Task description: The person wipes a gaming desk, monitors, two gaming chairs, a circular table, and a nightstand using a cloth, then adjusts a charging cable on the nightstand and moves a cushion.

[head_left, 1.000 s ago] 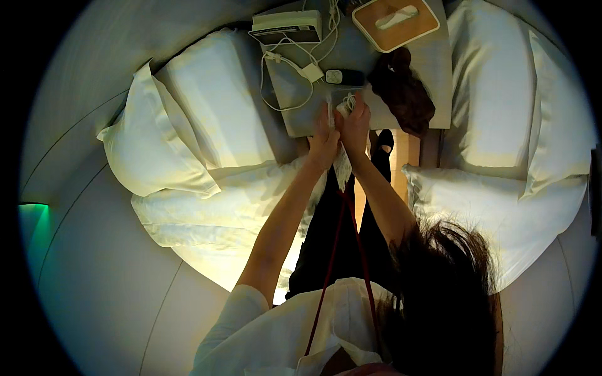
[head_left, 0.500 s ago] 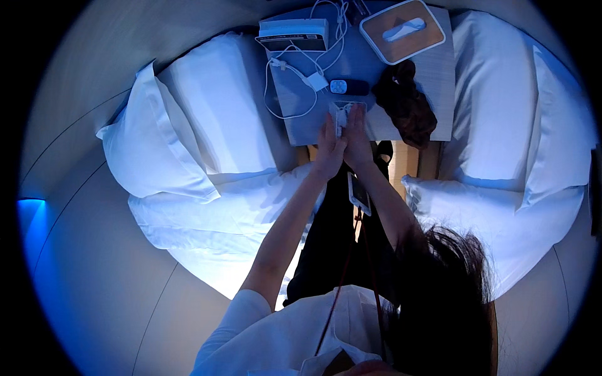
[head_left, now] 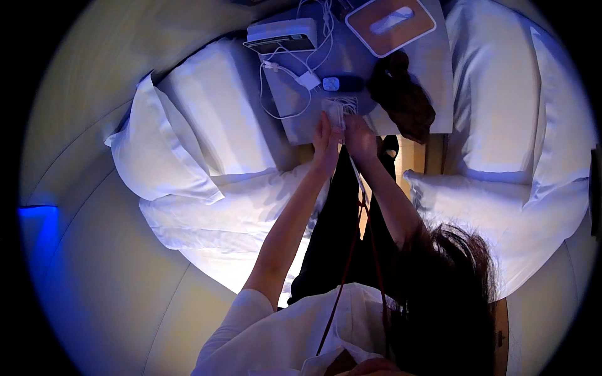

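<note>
Over the near edge of the small table, both my hands meet at a small clear case [head_left: 331, 109]. A bundled white cable [head_left: 347, 104] loops at its far right side. My left hand [head_left: 326, 143] closes along the left side of the case. My right hand [head_left: 362, 139] is curled on the right, against the cable; its fingertips are partly hidden. Just beyond them lie a dark remote-like object with a light, dotted end [head_left: 332, 84] and a white charger plug [head_left: 308, 80].
On the table [head_left: 444, 94] are a white box-shaped device [head_left: 282, 31], tangled white cords, a tissue box [head_left: 419, 31] and a crumpled dark brown item [head_left: 401, 103]. White pillows [head_left: 207, 106] and bedding flank it. A red cord [head_left: 338, 285] hangs from my neck.
My right hand has drawn back and curled in from lying flat against the case. More of the white cable shows. The hanging phone-like object has turned nearly edge-on, and the room light looks yellower.
</note>
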A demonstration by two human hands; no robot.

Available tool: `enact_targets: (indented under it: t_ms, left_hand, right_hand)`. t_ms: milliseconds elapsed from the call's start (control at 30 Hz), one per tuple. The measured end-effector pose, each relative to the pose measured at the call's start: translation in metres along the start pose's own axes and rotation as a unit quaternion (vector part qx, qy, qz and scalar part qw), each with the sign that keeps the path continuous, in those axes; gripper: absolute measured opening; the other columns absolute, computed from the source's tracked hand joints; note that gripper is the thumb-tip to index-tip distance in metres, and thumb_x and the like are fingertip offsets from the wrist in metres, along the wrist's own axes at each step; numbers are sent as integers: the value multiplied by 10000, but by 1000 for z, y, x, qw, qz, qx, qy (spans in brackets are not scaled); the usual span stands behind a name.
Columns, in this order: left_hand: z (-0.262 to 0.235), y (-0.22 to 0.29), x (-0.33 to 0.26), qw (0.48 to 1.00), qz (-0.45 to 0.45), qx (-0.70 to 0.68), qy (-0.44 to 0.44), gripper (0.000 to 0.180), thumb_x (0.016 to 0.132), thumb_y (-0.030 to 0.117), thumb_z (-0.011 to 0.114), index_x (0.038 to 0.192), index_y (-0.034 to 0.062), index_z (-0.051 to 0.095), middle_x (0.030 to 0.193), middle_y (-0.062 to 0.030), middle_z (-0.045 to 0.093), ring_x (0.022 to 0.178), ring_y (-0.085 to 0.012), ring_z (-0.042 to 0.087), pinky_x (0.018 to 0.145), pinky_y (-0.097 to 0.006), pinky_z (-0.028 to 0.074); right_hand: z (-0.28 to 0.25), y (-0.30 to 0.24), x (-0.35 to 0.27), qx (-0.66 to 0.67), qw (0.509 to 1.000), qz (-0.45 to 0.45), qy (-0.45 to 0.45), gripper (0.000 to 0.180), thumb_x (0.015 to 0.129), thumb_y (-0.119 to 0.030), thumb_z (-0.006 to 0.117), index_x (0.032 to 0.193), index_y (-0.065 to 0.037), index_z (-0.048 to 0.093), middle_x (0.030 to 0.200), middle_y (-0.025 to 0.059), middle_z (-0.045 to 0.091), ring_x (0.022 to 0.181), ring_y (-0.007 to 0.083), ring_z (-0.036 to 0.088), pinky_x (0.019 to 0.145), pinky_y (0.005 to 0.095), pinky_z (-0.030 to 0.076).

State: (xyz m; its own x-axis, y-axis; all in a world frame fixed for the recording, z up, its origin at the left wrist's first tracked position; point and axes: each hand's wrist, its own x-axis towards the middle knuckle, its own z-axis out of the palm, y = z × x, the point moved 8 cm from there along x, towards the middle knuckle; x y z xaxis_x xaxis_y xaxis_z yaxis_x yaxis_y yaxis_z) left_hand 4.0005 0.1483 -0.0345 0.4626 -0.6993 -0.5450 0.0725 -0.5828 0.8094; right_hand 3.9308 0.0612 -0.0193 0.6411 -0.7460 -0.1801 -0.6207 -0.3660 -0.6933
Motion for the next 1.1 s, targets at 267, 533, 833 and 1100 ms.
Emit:
enact_targets:
  t_ms: [267,533,833,1100]
  left_hand:
    - [-5,14,-2,989,-51,129,55,666,956,351,487,1471,52,187,1371,-267,325,1221,-399,391,1004,-430,346]
    - [-2,44,0,956,-6,253,145,743,876,315,602,1468,98,210,1338,-258,384,1185,-431,392,1007,-474,330]
    - [11,41,7,931,3,310,194,807,873,295,629,1483,98,139,1405,-244,302,1267,-427,301,1022,-486,316]
    - [1,37,22,956,-14,259,133,899,820,253,678,1471,41,96,1410,-274,279,1232,-457,351,1002,-484,351]
  right_hand:
    - [-46,-5,-13,48,994,-30,99,246,808,-50,595,1047,-24,539,1007,168,576,948,351,586,784,408,505]
    - [12,59,-32,248,930,255,-94,383,801,-143,666,1111,13,504,1022,140,576,897,279,595,705,351,489]
    - [5,70,-19,467,845,263,10,341,892,-216,640,1127,27,595,1005,99,646,926,160,608,730,292,497]
    - [22,75,-6,518,800,301,-5,391,865,-275,665,1121,16,613,982,96,669,874,197,639,768,345,511]
